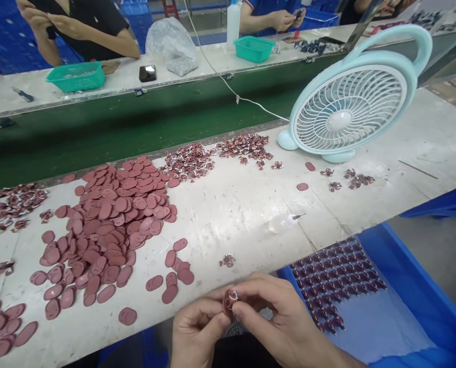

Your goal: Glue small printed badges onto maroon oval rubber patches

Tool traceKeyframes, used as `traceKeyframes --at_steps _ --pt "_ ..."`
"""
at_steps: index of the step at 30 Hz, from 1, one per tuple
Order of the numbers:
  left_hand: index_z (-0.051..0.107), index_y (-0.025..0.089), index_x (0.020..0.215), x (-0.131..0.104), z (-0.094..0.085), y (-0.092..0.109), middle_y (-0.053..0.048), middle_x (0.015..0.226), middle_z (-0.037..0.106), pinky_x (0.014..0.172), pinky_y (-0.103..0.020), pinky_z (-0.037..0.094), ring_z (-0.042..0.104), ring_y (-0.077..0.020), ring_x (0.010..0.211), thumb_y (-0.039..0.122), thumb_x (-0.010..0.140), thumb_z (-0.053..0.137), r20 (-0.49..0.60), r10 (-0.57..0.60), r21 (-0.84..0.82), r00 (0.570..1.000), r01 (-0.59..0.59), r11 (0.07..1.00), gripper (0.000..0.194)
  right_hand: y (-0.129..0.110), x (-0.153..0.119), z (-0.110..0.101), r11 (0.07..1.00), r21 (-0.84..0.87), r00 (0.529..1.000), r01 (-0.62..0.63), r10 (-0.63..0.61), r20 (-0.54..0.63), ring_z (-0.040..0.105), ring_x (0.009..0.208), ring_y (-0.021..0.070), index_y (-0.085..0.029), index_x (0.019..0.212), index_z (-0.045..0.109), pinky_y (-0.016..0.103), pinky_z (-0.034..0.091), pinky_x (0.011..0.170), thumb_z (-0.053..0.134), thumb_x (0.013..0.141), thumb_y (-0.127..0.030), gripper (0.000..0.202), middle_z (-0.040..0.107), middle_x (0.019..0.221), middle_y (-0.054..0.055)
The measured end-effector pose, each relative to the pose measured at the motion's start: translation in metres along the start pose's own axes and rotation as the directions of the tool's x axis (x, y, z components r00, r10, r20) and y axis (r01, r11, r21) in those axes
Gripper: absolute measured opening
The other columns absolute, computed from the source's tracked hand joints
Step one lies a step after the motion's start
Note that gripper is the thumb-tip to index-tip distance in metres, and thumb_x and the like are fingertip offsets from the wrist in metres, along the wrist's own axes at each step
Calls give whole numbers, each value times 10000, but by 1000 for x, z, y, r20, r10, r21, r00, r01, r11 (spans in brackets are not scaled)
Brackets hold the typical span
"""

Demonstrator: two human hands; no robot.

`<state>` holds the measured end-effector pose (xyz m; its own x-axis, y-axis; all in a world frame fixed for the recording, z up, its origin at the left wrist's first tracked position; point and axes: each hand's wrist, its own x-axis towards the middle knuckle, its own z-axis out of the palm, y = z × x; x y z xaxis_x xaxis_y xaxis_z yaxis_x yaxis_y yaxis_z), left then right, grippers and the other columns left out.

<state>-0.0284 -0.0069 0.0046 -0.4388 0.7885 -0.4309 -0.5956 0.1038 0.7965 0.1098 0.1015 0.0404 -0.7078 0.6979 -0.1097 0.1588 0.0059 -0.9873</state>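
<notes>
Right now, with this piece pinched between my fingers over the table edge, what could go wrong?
1. The piece sits between left hand and right hand past the table edge; a slip may drop it out of reach.
2. The bottle lies on its side and might leak or roll.
3. The fan could scatter the small parts.

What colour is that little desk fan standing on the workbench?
The fan is pale mint-blue with a white grille, clearest in the head view.

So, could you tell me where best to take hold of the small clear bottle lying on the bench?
Grip the bottle across its round body, coming from above. It lies flat on its side on the bench, its thin nozzle pointing right, with bare space around it, so fingers probably fit either side.
</notes>
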Motion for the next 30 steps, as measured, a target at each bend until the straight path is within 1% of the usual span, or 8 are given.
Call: traceKeyframes --at_steps 4,12,16,18,22,26,28,30 --pt "840 224 691 0 -1 0 -93 922 860 848 -416 671 806 -324 911 363 693 993 -7 24 5 1000 -24 1000 206 0 1 2 998 58 999 -28 29 -24 775 790 200 -245 1052 818 284 637 677 710 966 -290 145 807 909 61" --pt "838 213 681 0 1 2 -116 962 860 923 -434 658 800 -362 1013 372 709 982 -7 12 34 1000 -12 999 217 9 -2 6 995 104 997 13 -4 -82 768 764 159 -250 1035 794 239 628 680 745 954 -261 95 804 900 39" --pt "838 207 693 2 0 3 -108 985 855 870 -391 665 798 -327 964 339 734 965 -2 26 48 1000 -26 999 189 11 -2 9 986 168 994 -19 37 -101 761 755 157 -249 988 801 235 625 672 763 945 -279 65 798 885 37" --pt "834 207 703 3 1 2 -96 985 850 828 -343 661 794 -292 924 321 748 956 11 44 46 999 -45 998 173 12 -1 10 961 268 991 -71 98 -89 751 743 148 -241 983 805 232 621 677 761 953 -293 75 795 870 35" --pt "839 230 775 1 3 -1 -86 1084 842 736 -317 658 794 -270 866 338 759 950 21 95 39 995 -96 995 156 21 3 13 785 594 977 -172 212 3 738 689 125 -216 995 805 221 619 661 801 936 -347 144 786 790 21" --pt "850 265 952 0 -6 4 -113 1296 789 693 -290 648 789 -319 1035 380 803 916 19 164 203 986 -164 965 199 33 2 6 572 783 947 -244 316 64 712 570 95 -189 952 811 163 564 533 872 870 -403 237 778 750 19" --pt "840 279 1014 7 -17 17 -106 1326 773 803 -313 656 754 -326 1158 365 851 871 46 260 417 964 -255 872 187 37 -2 -3 494 825 919 -274 388 73 693 523 80 -181 913 814 132 526 483 901 840 -396 243 768 717 15" --pt "829 284 1069 23 -30 37 -97 1314 774 928 -372 638 734 -318 1193 373 889 825 110 376 682 920 -345 644 200 41 -8 -15 450 849 898 -275 435 60 675 492 71 -173 874 815 121 510 453 922 815 -388 247 753 692 10"
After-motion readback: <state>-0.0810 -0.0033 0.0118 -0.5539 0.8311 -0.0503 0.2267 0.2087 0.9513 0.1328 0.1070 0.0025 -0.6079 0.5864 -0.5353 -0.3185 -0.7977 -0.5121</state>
